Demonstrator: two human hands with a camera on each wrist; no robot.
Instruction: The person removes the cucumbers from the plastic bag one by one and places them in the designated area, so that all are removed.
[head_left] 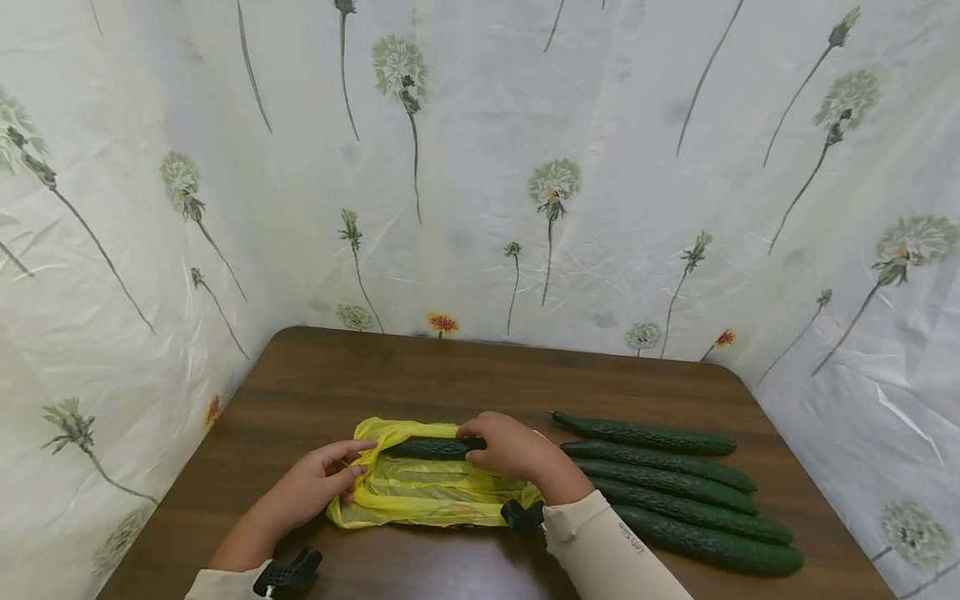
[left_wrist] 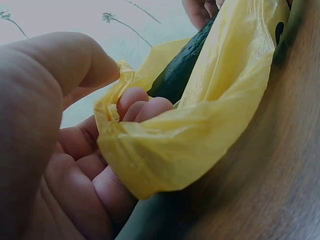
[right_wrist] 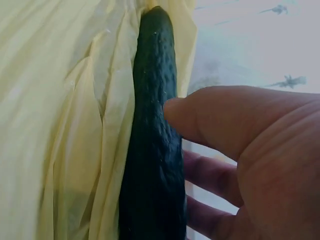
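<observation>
A yellow plastic bag (head_left: 420, 508) lies spread on the table, its open end to the left. My left hand (head_left: 311, 483) pinches the rim of that opening; in the left wrist view, the thumb is outside the bag (left_wrist: 160, 155) and fingertips show inside the fold. One dark green cucumber (head_left: 435, 448) lies along the bag's far side, its left end at the opening between folds of plastic. My right hand (head_left: 517, 450) grips this cucumber near its right part. The right wrist view has the thumb on top of the cucumber (right_wrist: 155, 125) and fingers along its side.
Several more cucumbers (head_left: 697, 533) lie side by side at the right of the brown wooden table (head_left: 450, 379), partly behind the right forearm. A pale flower-printed sheet (head_left: 480, 167) hangs around the table's back and sides. Each wrist wears a black device (head_left: 292, 571).
</observation>
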